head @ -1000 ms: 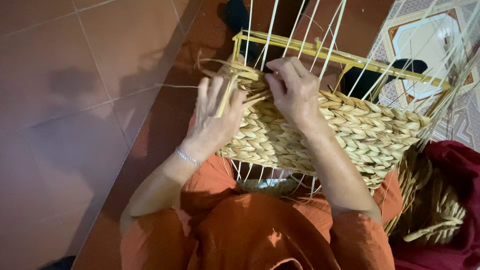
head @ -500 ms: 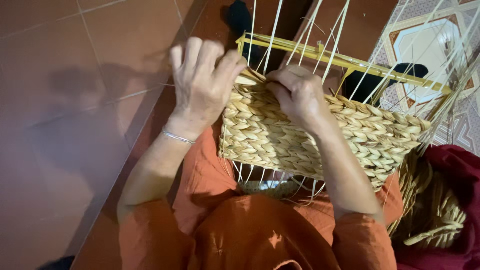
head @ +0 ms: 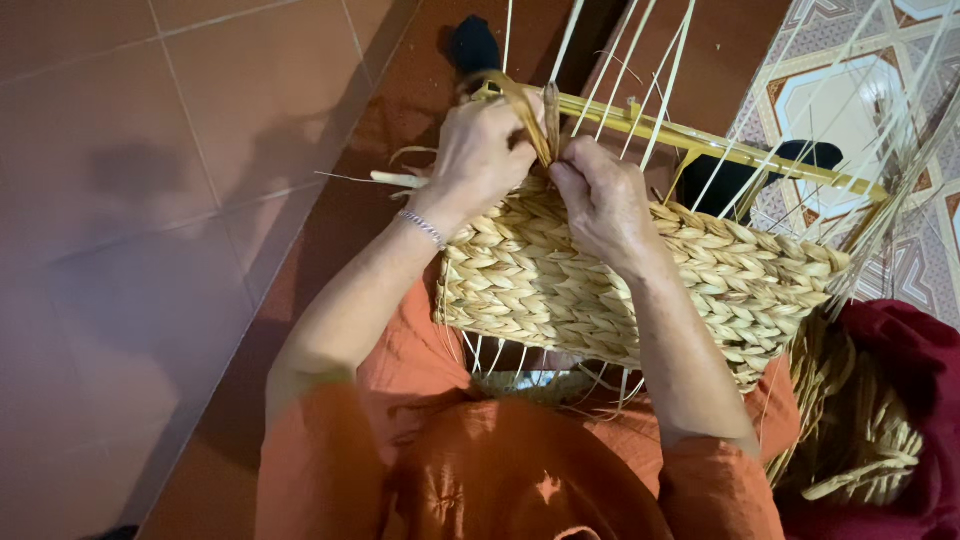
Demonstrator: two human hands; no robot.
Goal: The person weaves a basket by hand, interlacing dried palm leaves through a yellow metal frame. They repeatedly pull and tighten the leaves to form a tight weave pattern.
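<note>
Reddish floor tiles [head: 150, 200] spread to the left, a dark red cloth [head: 915, 400] lies at right, and thin upright strands [head: 640, 90] crowd the far edge of the woven basket [head: 600, 290] resting on the lap. Half a second ago the left hand [head: 480, 155] was lifted open; now it meets the right hand [head: 600, 200], both pinched on a flat straw strand [head: 530, 110]. The basket's long axis runs left to right, slanting down toward the right.

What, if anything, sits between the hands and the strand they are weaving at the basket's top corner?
Nothing visible does. The left hand and right hand both pinch the flat strand directly, above the woven basket. The thin upright stakes rise just right of it, beside the grip rather than across it.
</note>
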